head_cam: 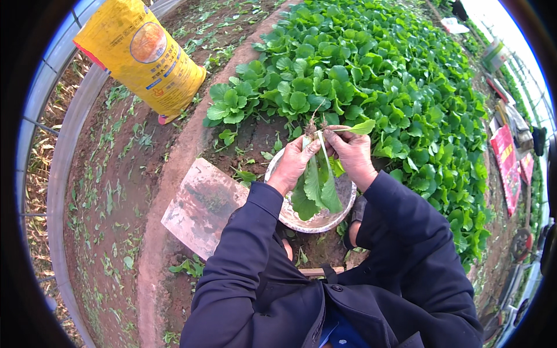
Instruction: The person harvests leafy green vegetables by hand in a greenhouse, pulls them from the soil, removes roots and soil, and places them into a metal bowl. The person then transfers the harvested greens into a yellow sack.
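My left hand [292,164] grips a small bunch of uprooted leafy green plants [320,185], roots up and leaves hanging down. Close on its right, my right hand [351,153] pinches a leaf stalk near the roots, and a single leaf [362,127] sticks out to the right above its fingers. Below both hands stands a round, whitish, dirt-stained basin [310,227] between my legs. The hanging leaves cover part of its inside, so its contents are mostly hidden.
A dirt-stained flat board [204,206] lies left of the basin. A yellow printed sack [145,56] stands at the upper left by a soil ridge [191,122]. Dense leafy greens [370,65] grow ahead and right. Red printed bags [506,167] lie at the far right.
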Action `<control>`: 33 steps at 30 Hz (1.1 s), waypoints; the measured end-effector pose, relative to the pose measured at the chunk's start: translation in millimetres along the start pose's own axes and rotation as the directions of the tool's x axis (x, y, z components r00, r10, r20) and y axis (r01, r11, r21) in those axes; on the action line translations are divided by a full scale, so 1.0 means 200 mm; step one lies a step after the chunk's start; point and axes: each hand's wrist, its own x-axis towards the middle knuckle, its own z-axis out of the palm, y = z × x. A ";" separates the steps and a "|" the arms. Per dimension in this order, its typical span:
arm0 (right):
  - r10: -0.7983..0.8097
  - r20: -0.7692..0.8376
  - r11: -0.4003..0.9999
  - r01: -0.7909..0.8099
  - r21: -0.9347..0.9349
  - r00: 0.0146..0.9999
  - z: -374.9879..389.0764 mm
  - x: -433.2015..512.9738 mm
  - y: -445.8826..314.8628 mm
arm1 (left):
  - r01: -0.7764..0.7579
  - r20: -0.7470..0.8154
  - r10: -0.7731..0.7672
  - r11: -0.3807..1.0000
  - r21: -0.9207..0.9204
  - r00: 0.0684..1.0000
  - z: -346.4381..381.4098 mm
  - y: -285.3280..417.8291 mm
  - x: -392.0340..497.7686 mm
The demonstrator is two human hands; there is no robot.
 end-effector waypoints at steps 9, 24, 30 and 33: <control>-0.071 0.036 0.940 0.079 -0.332 0.997 0.02 0.01 0.03 | 0.008 0.041 -0.017 0.977 0.211 0.999 -0.03 0.04 -0.01; 0.263 0.262 0.444 0.124 -0.887 0.929 -0.20 0.02 0.23 | 0.046 -0.045 -0.040 0.989 0.142 0.998 -0.15 0.09 -0.01; 0.076 0.430 0.925 0.096 -0.366 0.900 -0.02 -0.03 0.23 | 0.014 -0.030 -0.014 1.000 -0.014 0.999 -0.14 0.04 0.00; 0.123 0.503 0.872 0.149 -0.466 0.856 0.02 -0.13 0.24 | -0.021 -0.079 0.010 0.990 -0.142 0.997 -0.12 0.02 -0.01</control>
